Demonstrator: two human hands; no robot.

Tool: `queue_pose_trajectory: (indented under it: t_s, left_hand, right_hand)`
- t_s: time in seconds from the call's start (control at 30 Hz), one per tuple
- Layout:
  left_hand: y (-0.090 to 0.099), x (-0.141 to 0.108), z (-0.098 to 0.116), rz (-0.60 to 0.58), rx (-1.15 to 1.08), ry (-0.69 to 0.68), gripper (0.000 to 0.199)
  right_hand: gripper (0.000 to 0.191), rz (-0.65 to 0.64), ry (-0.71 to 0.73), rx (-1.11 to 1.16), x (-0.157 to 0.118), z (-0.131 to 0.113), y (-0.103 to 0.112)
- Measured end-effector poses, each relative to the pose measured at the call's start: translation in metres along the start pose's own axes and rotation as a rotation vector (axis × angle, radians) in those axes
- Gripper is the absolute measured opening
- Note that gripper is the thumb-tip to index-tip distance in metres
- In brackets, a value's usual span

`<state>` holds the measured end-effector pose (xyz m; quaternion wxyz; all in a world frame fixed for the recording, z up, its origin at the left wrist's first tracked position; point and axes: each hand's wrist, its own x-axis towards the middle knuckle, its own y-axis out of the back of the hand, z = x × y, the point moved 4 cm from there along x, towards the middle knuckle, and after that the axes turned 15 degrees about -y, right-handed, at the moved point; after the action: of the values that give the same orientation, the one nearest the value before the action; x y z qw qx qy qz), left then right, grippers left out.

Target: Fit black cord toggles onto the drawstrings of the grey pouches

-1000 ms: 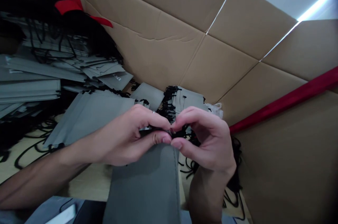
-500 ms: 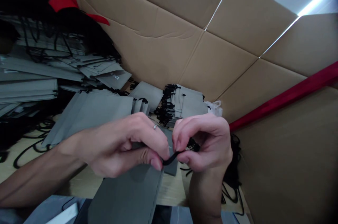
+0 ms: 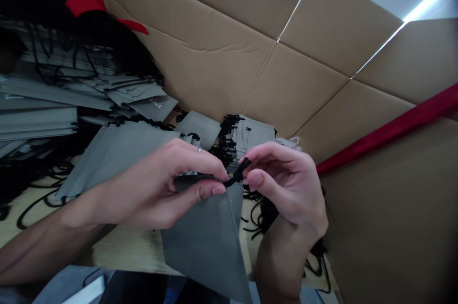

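A grey bag (image 3: 207,237) hangs below my left hand (image 3: 161,184), whose thumb and fingers pinch its top edge. From that edge a black cord (image 3: 238,173) sticks out to the right, with a knot in it and a short loose end pointing up. My right hand (image 3: 289,184) is beside the knot, thumb and index finger apart, the fingertips close to or touching the cord's end. The bag's lower part tilts down to the right, over the table's front edge.
Stacks of grey bags (image 3: 143,144) with black cords lie at the left and behind my hands. A red strip (image 3: 86,4) rests on black cords at upper left. Cardboard walls (image 3: 214,32) enclose the table (image 3: 132,246); a dark red band (image 3: 390,130) crosses the right side.
The cord between my hands now shows a knot. My right thumb and index finger have opened from their pinch. The bag has risen and swung to the right with my left hand.
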<state>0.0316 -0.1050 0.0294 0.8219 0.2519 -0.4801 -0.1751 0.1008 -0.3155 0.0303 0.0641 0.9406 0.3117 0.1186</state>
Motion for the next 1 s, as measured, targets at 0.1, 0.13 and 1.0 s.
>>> queue_pose_trajectory:
  t_s: [0.1,0.13,1.0]
  left_hand:
    - [-0.0003,0.0010,-0.0001,-0.034,0.002,0.019,0.020]
    - [-0.0003,0.0017,0.0000,-0.041,0.002,0.020,0.020]
    - [0.0013,-0.0042,-0.0014,-0.009,0.125,-0.023,0.029]
  right_hand:
    - [0.025,0.044,0.020,-0.015,0.0020,-0.0018,-0.0043]
    - [0.025,0.050,0.028,-0.017,0.0022,-0.0030,-0.0053]
    - [0.013,0.102,0.112,-0.248,-0.0027,-0.0040,-0.0022]
